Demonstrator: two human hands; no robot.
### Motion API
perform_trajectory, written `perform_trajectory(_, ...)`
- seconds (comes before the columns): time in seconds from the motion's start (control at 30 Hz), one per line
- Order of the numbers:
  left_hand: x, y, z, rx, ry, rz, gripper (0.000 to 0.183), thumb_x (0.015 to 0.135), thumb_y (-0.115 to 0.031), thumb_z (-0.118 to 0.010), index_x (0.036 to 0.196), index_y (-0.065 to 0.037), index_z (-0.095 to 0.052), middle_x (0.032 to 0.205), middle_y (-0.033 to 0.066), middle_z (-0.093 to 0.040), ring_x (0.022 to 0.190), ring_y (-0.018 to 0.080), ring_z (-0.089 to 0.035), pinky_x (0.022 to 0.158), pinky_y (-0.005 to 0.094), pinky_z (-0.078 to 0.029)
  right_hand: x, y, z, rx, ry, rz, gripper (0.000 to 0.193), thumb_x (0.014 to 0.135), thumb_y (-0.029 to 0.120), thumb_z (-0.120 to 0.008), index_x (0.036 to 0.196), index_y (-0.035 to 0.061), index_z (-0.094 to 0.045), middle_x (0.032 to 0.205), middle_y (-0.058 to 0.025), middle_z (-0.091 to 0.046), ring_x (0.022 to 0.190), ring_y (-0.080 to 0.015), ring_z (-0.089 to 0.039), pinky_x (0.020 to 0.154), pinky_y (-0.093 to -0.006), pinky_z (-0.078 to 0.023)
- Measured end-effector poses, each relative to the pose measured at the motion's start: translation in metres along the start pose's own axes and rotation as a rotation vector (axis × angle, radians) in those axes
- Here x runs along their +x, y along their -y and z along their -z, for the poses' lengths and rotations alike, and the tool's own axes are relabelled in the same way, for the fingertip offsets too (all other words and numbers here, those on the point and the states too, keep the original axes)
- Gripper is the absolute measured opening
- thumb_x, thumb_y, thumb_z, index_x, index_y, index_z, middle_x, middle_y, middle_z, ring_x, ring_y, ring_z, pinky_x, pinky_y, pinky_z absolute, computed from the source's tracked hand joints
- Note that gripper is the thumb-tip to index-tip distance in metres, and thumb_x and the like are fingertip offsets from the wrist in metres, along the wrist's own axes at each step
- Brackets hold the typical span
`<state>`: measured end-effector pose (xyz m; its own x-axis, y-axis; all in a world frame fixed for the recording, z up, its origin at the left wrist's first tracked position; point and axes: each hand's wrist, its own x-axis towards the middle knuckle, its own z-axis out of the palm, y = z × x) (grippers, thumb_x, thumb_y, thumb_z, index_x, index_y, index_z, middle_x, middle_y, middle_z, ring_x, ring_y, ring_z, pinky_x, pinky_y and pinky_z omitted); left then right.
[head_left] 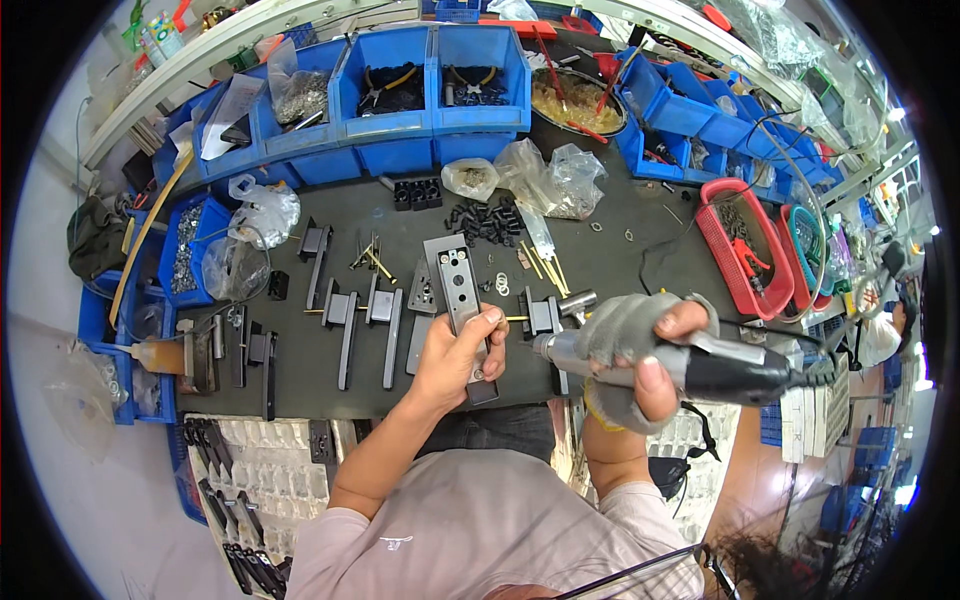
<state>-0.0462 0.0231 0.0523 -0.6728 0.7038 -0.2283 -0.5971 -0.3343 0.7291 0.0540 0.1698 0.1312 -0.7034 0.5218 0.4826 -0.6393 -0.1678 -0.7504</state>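
My left hand (448,362), bare, is closed around a long grey metal part (461,275) with round holes and screws in its face. The part stands tilted above the bench, its far end pointing away from me. In a grey fingerless glove, my right hand (640,345) grips a corded electric screwdriver (738,371) with a silver front and a black rear. Its tip points left, towards the held part but apart from it. Between the hands lies a black bracket (541,316). Beside the left hand rest more brackets, one of them a black T-shaped bracket (384,310).
Blue bins (383,125) line the far edge, some holding pliers. Small black pieces (482,222) lie in a heap mid-bench near clear plastic bags (575,182). A red basket (742,255) stands at right. An amber bottle (160,356) lies at left. The screwdriver's cord trails right.
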Motion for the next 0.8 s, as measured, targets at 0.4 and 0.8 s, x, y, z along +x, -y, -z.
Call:
perform_trajectory(0.4,-0.006,0.012,0.006,0.068,-0.058,0.024,0.024,0.099,-0.021,-0.058,0.092,0.002,-0.059,0.067,0.0069,-0.054,0.049,0.0117,-0.047,0.045,0.0279,-0.037,-0.006,0.002,-0.006,-0.004,0.013,-0.039,0.046,0.083,0.030,-0.075,0.104,0.0164,-0.036,0.089,-0.0102,-0.055,0.078,-0.0210,-0.059,0.072,-0.0360,-0.053)
perform_trajectory(0.8,-0.001,0.017,0.011,-0.138,-0.060,0.026,0.011,0.094,-0.010,-0.065,0.095,-0.002,-0.059,0.077,0.0057,-0.058,0.056,0.0084,-0.047,0.049,0.0252,-0.035,-0.011,-0.002,-0.007,-0.090,-0.089,-0.128,0.048,0.083,0.032,-0.075,0.104,0.0158,-0.035,0.095,-0.0114,-0.056,0.085,-0.0209,-0.060,0.080,-0.0367,-0.054)
